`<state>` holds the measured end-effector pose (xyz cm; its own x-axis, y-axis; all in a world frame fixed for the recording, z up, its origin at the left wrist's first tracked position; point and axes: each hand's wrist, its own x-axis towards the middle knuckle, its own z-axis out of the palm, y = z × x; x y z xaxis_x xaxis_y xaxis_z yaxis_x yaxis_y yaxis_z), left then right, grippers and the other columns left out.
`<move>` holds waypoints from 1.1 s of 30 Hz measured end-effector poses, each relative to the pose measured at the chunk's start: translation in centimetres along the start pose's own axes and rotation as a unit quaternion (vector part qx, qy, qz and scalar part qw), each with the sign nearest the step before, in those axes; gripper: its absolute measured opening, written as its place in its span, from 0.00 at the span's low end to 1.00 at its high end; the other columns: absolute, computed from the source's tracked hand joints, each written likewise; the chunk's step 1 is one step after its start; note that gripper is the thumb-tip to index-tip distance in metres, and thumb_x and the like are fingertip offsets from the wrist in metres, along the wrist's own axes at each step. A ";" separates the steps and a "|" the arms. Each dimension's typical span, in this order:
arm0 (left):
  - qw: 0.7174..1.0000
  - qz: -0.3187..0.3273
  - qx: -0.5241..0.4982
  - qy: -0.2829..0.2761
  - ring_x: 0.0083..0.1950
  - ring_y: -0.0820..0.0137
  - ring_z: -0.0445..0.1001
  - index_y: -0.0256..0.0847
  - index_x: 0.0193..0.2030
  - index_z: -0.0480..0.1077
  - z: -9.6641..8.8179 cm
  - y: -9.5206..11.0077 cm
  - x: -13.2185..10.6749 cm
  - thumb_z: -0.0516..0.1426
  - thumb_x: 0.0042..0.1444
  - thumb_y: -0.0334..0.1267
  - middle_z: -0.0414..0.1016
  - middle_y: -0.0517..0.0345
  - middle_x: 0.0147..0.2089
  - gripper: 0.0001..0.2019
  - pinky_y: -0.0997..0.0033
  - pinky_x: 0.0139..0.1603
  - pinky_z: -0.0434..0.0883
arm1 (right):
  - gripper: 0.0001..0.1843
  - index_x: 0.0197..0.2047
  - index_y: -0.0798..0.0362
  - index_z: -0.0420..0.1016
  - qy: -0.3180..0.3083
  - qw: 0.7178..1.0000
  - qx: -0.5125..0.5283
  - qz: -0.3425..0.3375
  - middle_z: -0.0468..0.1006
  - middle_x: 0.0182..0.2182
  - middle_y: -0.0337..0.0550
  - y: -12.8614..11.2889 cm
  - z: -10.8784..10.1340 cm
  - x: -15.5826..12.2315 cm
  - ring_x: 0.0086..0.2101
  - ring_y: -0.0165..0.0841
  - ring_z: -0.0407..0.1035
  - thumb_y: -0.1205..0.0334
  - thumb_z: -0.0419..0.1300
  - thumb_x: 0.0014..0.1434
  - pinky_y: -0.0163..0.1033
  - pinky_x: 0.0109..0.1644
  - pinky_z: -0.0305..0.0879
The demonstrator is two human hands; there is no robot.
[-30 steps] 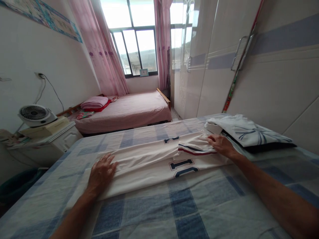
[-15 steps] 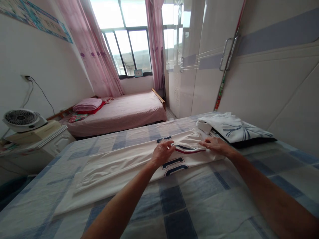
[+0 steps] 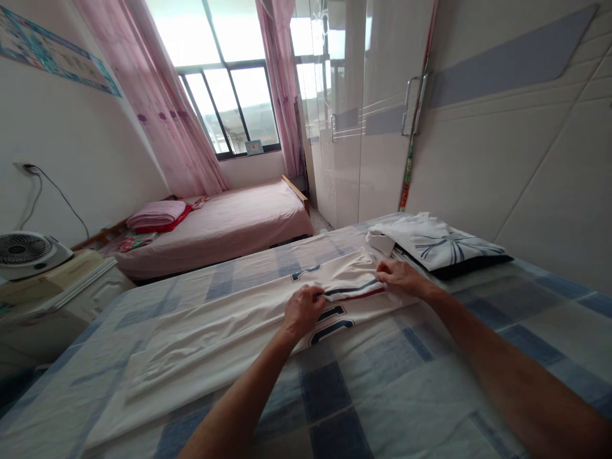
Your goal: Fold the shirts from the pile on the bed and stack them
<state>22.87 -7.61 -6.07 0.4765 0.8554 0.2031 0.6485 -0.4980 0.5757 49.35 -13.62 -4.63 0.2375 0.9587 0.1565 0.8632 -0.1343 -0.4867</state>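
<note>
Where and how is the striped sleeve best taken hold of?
Probably both ends of its striped edge, pinched from above on the near side: the sleeve lies over the white shirt, with that edge nearest. The left hand and right hand pinch there.

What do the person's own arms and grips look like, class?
The left forearm and right forearm are bare, no sleeve in view. The left grip and right grip are ungloved. No watch or bracelet shows; whether there are rings is unclear.

A bedroom in a home: a pink-sheeted bed (image 3: pixel 234 209) far left, a blue-checked bedsheet (image 3: pixel 406 395) near, pink curtains (image 3: pixel 153 137) at the far window (image 3: pixel 253 99), a glossy wardrobe (image 3: pixel 385 166) right.
</note>
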 end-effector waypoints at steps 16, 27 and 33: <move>0.975 0.042 0.215 -0.022 0.67 0.56 0.56 0.43 0.62 0.63 -0.6 -7.8 4.2 0.44 0.64 0.45 0.60 0.49 0.66 0.22 0.50 0.65 0.55 | 0.26 0.51 0.55 0.74 0.051 0.989 -0.027 -0.139 0.75 0.51 0.49 5.1 2.8 10.3 0.54 0.41 0.65 0.73 0.51 0.48 0.51 0.59 0.59; 0.977 0.028 0.209 -0.024 0.68 0.56 0.54 0.43 0.63 0.61 -0.3 -7.7 4.0 0.43 0.64 0.46 0.58 0.50 0.67 0.24 0.51 0.66 0.52 | 0.12 0.36 0.55 0.72 0.054 0.996 0.003 -0.064 0.77 0.32 0.45 4.5 3.2 10.6 0.33 0.33 0.71 0.62 0.49 0.54 0.36 0.39 0.64; 0.979 0.025 0.199 -0.021 0.69 0.56 0.53 0.43 0.63 0.61 -0.1 -7.9 4.1 0.43 0.64 0.47 0.57 0.50 0.68 0.24 0.51 0.67 0.51 | 0.13 0.38 0.54 0.71 0.080 0.992 -0.092 -0.032 0.77 0.32 0.48 4.7 3.3 10.1 0.33 0.36 0.70 0.60 0.48 0.57 0.38 0.38 0.62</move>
<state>19.63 -0.20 -9.66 0.5327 0.8257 0.1853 0.7994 -0.5629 0.2102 54.33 -3.74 -8.13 0.2337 0.9170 0.3234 0.9423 -0.1315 -0.3079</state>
